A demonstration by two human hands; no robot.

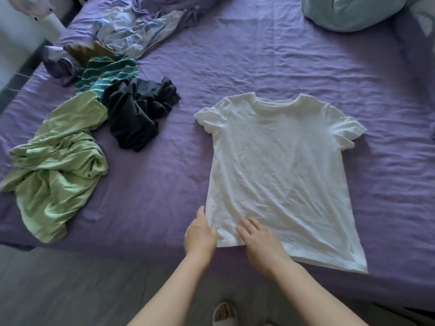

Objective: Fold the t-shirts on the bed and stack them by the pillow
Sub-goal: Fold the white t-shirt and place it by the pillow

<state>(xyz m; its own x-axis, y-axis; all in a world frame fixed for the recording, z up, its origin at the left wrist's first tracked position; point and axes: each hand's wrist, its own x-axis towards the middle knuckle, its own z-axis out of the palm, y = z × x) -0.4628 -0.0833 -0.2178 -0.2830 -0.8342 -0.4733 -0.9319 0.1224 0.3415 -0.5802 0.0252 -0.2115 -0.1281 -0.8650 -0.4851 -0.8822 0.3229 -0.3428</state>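
The white t-shirt (277, 165) is spread flat near the bed's front edge; its hem corner is pinched by the left hand (200, 234) and pressed flat by the relaxed right hand (257, 241). Wrinkles should be smoothed before folding.

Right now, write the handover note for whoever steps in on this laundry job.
Left hand: grips the near left hem corner of the white t-shirt.
Right hand: open, fingers flat on the hem beside it.
White t-shirt lies spread flat on the purple bed, collar away from you, not yet folded.
Unfolded heap at left: green shirt, black shirt, teal striped shirt.
Pillow at far right; no stack beside it.
Left: fold all four, stack by the pillow.
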